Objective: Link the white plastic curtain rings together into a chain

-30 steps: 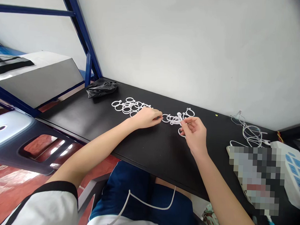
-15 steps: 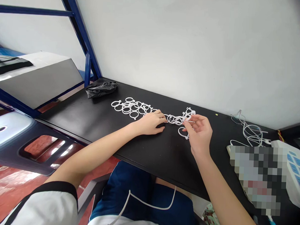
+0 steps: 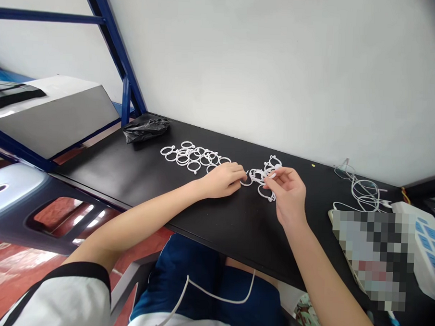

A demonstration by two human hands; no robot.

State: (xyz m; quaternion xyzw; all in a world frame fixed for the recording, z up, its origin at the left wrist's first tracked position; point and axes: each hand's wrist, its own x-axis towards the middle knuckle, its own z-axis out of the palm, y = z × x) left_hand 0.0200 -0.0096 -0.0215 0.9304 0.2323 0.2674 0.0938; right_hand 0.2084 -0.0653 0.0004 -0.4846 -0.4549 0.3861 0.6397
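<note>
White curtain rings with small eyelets lie on the black tabletop (image 3: 148, 169) in two groups. The larger pile (image 3: 194, 156) spreads to the left of my left hand (image 3: 224, 179). That hand rests low over the table, its fingers curled down and closed on the edge of a single ring (image 3: 246, 182). Beside it, the smaller cluster (image 3: 258, 176) sits between my two hands. My right hand (image 3: 289, 192) has thumb and index finger pinched on a white ring (image 3: 272, 176) at this cluster. One ring (image 3: 265, 192) lies just below those fingertips.
A crumpled black plastic bag (image 3: 147, 130) is at the back left. Coiled white cables (image 3: 367, 191), a blurred-out flat device (image 3: 372, 256) and a white box with blue labels (image 3: 425, 244) occupy the right side. A wall (image 3: 264, 78) rises behind; a stool (image 3: 17, 192) stands left.
My left hand has shifted slightly right, its fingers curling onto a ring; more rings show behind it. My right hand stays at the cluster, its fingers drawn closer together.
</note>
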